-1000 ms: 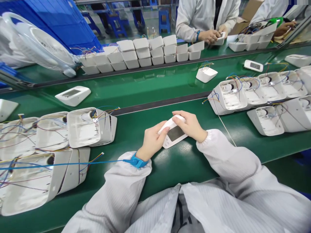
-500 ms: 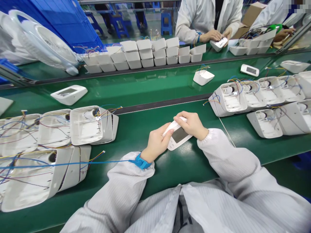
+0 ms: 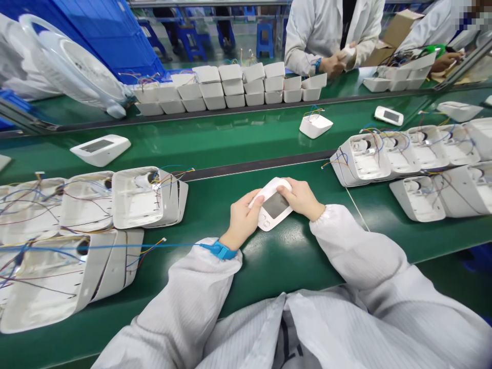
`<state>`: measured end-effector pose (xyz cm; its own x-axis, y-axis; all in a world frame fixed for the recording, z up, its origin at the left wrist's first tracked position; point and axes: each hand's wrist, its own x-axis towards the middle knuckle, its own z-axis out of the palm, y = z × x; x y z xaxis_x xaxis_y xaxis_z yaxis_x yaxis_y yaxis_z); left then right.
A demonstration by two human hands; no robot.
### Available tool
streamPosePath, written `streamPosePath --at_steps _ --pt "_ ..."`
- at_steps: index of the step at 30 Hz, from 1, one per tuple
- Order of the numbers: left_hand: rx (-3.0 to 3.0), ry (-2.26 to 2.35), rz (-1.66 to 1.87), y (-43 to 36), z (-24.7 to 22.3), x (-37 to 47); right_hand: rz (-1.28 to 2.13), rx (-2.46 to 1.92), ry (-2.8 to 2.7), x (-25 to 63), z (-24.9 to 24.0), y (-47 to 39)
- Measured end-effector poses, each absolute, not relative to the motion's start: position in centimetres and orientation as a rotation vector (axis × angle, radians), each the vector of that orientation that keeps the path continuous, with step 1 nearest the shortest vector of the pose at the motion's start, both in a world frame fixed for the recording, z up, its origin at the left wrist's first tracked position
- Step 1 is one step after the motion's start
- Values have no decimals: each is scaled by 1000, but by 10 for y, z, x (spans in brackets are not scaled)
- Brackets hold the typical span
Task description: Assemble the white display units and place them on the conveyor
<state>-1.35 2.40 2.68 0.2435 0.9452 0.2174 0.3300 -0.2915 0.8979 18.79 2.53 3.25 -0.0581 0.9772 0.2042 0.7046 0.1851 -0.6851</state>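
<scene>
Both hands hold a white electronic monitor housing (image 3: 275, 204) with a grey rectangular screen and small button marks at its lower left. My left hand (image 3: 243, 218), with a blue wrist strap (image 3: 220, 249) and cord, grips its left side, thumb on the front. Around the upper right side closes my right hand (image 3: 303, 199), its thumb near the screen's edge. The screen side faces up towards me, and the housing is held tilted just above the green bench (image 3: 284, 266). What lies under the housing is hidden.
Open white casings with wires stand stacked at left (image 3: 136, 197) and right (image 3: 371, 156). Single white housings (image 3: 100, 150) lie along the green conveyor belt (image 3: 230, 141). Beyond are a row of white casings (image 3: 211, 89), a fan (image 3: 77, 66) and a co-worker's hands (image 3: 334, 62).
My hands have turned the housing so its screen shows more fully, and my right hand has shifted down its side. Housings on the belt have moved left. The co-worker has lifted their white part.
</scene>
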Motion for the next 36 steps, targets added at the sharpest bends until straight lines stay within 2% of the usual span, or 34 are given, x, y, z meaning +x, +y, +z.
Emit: streamPosePath --at_steps 5,9,11,14,16,21,30,36 --pt "1622 1137 1198 32 18 -15 799 -1356 -1499 187 22 29" --pt "1549 1102 1313 39 12 -17 1084 -1209 -1500 181 21 25" --pt "1588 1093 1285 42 9 -17 985 -1235 -1524 180 26 21" --pt "1653 1031 1345 43 8 -18 547 -1258 -1616 180 37 13" --pt "1758 980 1365 41 9 -18 380 -1204 -1762 181 44 9" --pt "1943 1013 1256 33 17 -19 429 -1131 -2043 179 48 4" --pt "1962 1170 1228 34 21 -17 443 -1190 -1977 175 48 5" --pt "1917 1067 1253 37 10 -14 391 -1245 -2017 194 43 19"
